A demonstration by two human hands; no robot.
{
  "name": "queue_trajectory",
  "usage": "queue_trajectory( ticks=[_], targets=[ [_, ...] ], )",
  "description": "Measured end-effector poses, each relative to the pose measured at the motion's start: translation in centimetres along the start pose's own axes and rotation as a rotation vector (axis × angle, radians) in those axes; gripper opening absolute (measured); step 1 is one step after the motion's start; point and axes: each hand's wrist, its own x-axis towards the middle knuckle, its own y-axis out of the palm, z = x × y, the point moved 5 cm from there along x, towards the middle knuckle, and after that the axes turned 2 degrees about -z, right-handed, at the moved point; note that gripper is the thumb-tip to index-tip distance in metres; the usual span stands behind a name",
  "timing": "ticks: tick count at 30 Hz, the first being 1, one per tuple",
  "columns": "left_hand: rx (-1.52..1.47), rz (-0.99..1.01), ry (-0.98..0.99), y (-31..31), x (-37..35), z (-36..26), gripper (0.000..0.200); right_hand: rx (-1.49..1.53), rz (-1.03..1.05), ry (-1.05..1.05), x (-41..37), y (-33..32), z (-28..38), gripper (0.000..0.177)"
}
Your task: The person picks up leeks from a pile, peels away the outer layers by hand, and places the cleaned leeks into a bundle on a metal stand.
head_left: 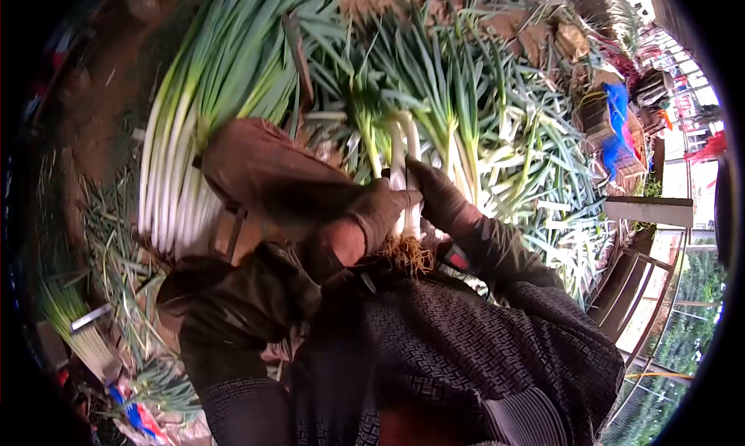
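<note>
Two or so thick white leek stalks (399, 155) stand between my gloved hands, with their brown roots (410, 255) pointing toward my body. My left hand (380, 208) wraps round the stalks from the left, just above the roots. On the right side, my right hand (438, 194) presses its fingers against the same stalks. Green leaves (434, 74) spread out beyond the hands. A large bundle of long leeks (182, 151) lies to the left, its white ends toward me.
Loose leaves and trimmings (535, 159) cover the ground at right. A wooden crate (625, 140) with blue plastic (617, 120) stands at the upper right. Another leek bundle (89, 345) lies at lower left. A metal railing (640, 291) runs along the right.
</note>
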Motion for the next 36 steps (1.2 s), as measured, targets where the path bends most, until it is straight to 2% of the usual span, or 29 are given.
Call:
queue_trajectory(
  ticks=[1, 2, 4, 5, 6, 7, 8, 9, 11, 12, 15, 17, 18, 21, 22, 24, 25, 26, 27, 28, 29, 31, 33, 35, 36],
  targets=[
    [0.103, -0.046, 0.117, -0.5, -0.2, -0.3, 0.024, -0.05, -0.074, 0.057, 0.5, -0.2, -0.8, 0.025],
    [-0.027, 0.107, -0.014, -0.9, -0.4, 0.2, 0.023, 0.007, -0.096, 0.085, 0.7, -0.1, -1.4, 0.026],
    [0.067, 0.094, -0.016, -1.4, -2.0, -1.1, 0.026, 0.057, -0.135, 0.071, 2.3, -1.5, -2.4, 0.029],
    [0.094, 0.078, -0.032, -1.6, -2.3, -0.8, 0.028, 0.144, -0.079, 0.098, 4.5, -3.0, -3.2, 0.029],
    [0.285, 0.043, -0.018, -2.2, -2.5, -0.7, 0.031, 0.231, -0.023, 0.126, 6.1, -3.2, -3.5, 0.03],
    [0.467, 0.04, 0.059, -2.9, -3.1, -0.9, 0.034, 0.317, 0.035, 0.153, 7.2, -3.3, -3.9, 0.031],
    [0.651, 0.036, 0.143, -3.3, -4.3, -1.7, 0.037, 0.358, -0.053, 0.154, 5.6, 0.4, -1.6, 0.034],
    [0.836, 0.031, 0.23, -3.7, -5.5, -2.6, 0.04, 0.462, 0.007, 0.151, 7.9, -2.0, -2.7, 0.041],
    [0.915, -0.032, 0.502, -4.1, -9.3, -3.6, 0.044, 0.342, -0.116, -0.019, 9.1, -2.8, -3.2, 0.041],
    [0.958, -0.066, 0.512, -4.4, -11.0, -4.3, 0.048, 0.399, 0.016, 0.065, 10.9, -3.8, -4.7, 0.039],
    [0.992, 0.036, 0.202, -5.0, -18.1, -6.2, 0.046, 0.321, -0.019, 0.025, 3.8, 6.1, 0.2, 0.035],
    [0.989, -0.025, 0.109, -5.2, -21.3, -6.7, 0.044, 0.257, 0.024, -0.032, 0.6, 9.8, 2.5, 0.038],
    [0.987, -0.057, 0.086, -5.2, -22.4, -7.0, 0.044, 0.228, 0.138, -0.003, 1.1, 10.7, 2.4, 0.042],
    [1.01, -0.142, 0.163, -6.0, -23.4, -6.3, 0.041, 0.163, 0.157, -0.018, 1.4, 11.7, 2.1, 0.048],
    [1.059, -0.161, 0.197, -7.8, -23.0, -4.1, 0.041, 0.23, 0.215, 0.021, 3.1, 11.5, 1.0, 0.045],
    [1.101, -0.187, 0.103, -8.2, -22.6, -3.9, 0.035, 0.314, 0.141, 0.111, 9.2, 8.9, -1.2, 0.038],
    [1.156, -0.199, 0.243, -8.0, -22.9, -3.6, 0.035, 0.34, 0.132, 0.157, 11.9, 7.8, -1.3, 0.036],
    [1.215, -0.213, 0.391, -7.9, -23.3, -2.8, 0.035, 0.36, 0.168, 0.098, 13.4, 7.7, -0.5, 0.036],
    [1.282, -0.235, 0.548, -7.9, -23.8, -2.7, 0.035, 0.395, 0.162, 0.113, 13.2, 8.3, -0.3, 0.049],
    [1.11, -0.272, 0.327, -8.1, -24.2, -3.6, 0.041, 0.404, 0.184, 0.047, 12.0, 10.4, 1.1, 0.05],
    [1.059, -0.306, 0.276, -8.4, -24.7, -4.0, 0.042, 0.416, 0.217, -0.028, 10.4, 12.7, 2.7, 0.05],
    [1.064, -0.392, 0.315, -9.7, -25.2, -4.4, 0.044, 0.363, 0.339, -0.229, 10.5, 16.0, 5.7, 0.051],
    [1.097, -0.496, 0.387, -11.3, -24.9, -4.6, 0.046, 0.274, 0.398, -0.379, 8.5, 19.7, 9.2, 0.059],
    [1.139, -0.602, 0.485, -13.1, -23.9, -4.6, 0.049, 0.135, 0.519, -0.465, 9.5, 21.3, 11.2, 0.056],
    [1.16, -0.654, 0.526, -13.9, -23.2, -4.7, 0.05, 0.077, 0.481, -0.509, 10.2, 21.8, 12.1, 0.053]
  ],
)
